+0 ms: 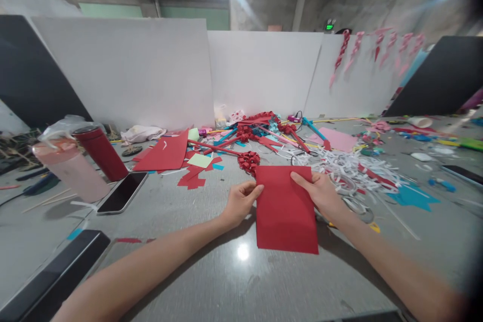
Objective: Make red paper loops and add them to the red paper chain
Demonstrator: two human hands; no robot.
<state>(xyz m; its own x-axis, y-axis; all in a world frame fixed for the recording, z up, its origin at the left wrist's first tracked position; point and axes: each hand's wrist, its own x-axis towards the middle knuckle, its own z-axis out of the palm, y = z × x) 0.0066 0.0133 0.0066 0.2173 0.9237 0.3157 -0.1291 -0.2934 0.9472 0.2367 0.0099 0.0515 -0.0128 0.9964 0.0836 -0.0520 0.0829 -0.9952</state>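
A red paper sheet (285, 214) is held just above the grey table (211, 271) in front of me. My left hand (239, 204) pinches its upper left edge with thumb and fingers closed on the paper. My right hand (320, 192) grips the upper right edge, thumb on top of the sheet. Behind the sheet lies a red paper flower on a stick (247, 159).
Left stand a pink bottle (70, 168), a red flask (100, 151) and a phone (123, 192). A larger red sheet (162, 153), red scraps, paper flowers and white shreds (347, 166) litter the back and right. White boards (128, 68) wall the table's far side.
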